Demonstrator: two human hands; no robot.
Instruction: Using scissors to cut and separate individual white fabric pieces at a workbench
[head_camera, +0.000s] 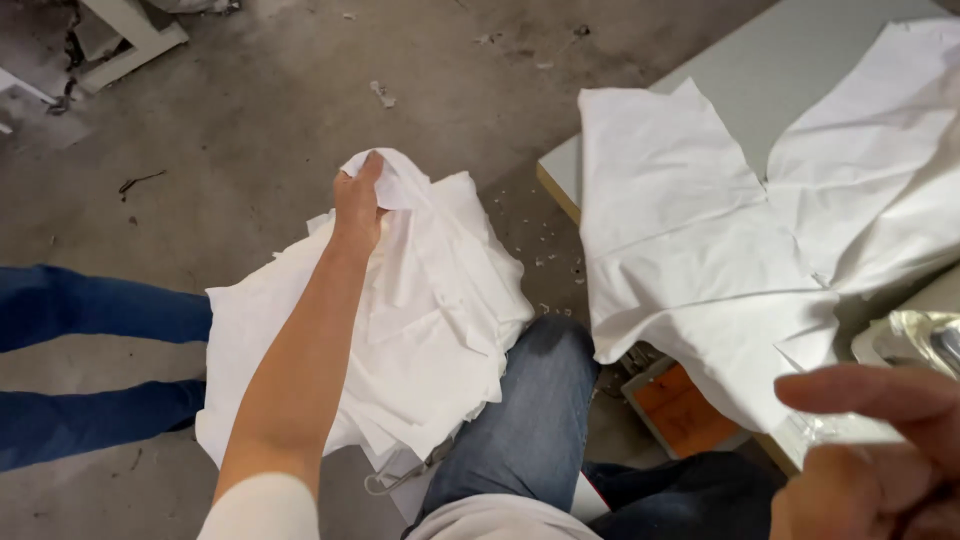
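Left hand (357, 205) closed in a pinch on the top edge of a white fabric piece (395, 180), at the 12 o'clock end of a loose pile of white cut pieces (400, 330) resting on the lap, over the jeans (530, 420). Probably light, limp and thin; likely to drape and slide off the layers beneath, so best gripped at an edge or corner, as now. Right hand (870, 460) at 4 o'clock, blurred and cut off by the frame; fingers partly open, grip impossible to tell. More white fabric (700, 250) spread on the worktop (800, 70) at 2 o'clock. Glossy clear object (915, 335) beside it, hard to identify. Blue-clad legs (90, 350) at 9 o'clock, owner out of view.
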